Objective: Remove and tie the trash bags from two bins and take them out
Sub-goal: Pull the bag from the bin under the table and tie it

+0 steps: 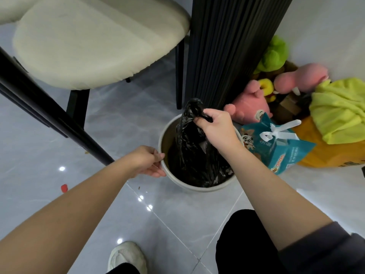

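Observation:
A round cream bin stands on the grey tiled floor in the middle of the view. A black trash bag rises out of it, its top gathered into a bunch. My right hand is closed on that gathered top and holds it above the bin's far rim. My left hand grips the bin's left rim, fingers curled over the edge. The bag's lower part still sits inside the bin. Only this one bin is in view.
A cream chair with black legs stands at the back left, a dark ribbed column right behind the bin. Plush toys, a teal gift bag and yellow-green cloth crowd the right. Small scraps lie on the floor at left.

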Action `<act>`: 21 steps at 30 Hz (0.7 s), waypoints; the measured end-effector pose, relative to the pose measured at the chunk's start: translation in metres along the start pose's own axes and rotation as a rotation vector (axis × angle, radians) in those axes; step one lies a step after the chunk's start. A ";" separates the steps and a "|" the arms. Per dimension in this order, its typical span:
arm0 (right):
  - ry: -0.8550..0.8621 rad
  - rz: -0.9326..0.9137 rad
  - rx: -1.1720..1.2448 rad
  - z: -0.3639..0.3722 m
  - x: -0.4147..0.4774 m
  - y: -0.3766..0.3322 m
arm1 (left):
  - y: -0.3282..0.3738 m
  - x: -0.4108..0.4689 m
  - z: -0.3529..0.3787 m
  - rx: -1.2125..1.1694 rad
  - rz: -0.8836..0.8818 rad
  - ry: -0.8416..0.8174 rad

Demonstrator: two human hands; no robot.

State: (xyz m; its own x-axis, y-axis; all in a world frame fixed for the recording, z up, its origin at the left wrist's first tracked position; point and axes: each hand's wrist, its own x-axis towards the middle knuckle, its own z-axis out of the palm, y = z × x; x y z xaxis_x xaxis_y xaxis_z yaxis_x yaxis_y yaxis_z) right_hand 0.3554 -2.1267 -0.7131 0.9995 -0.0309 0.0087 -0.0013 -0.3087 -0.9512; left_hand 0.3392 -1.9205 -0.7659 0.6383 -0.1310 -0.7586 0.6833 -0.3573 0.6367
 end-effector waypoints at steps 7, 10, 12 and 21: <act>0.079 -0.011 -0.008 -0.041 0.013 -0.021 | 0.017 0.013 0.022 -0.010 0.050 0.002; 0.103 -0.050 0.045 -0.058 0.017 -0.038 | 0.024 0.018 0.032 -0.030 0.059 -0.004; 0.100 -0.085 0.100 -0.069 0.019 -0.052 | 0.030 0.020 0.040 -0.049 0.059 0.000; 0.096 -0.240 0.136 -0.086 0.039 -0.103 | 0.043 0.020 0.077 -0.072 0.119 0.078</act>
State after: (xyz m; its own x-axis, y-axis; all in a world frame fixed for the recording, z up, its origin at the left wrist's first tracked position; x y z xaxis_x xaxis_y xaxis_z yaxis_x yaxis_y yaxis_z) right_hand 0.3918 -2.1775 -0.5886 0.9630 -0.0642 0.2618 0.2460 -0.1879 -0.9509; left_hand 0.3541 -2.0094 -0.7642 0.7400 -0.0953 -0.6658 0.6231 -0.2756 0.7320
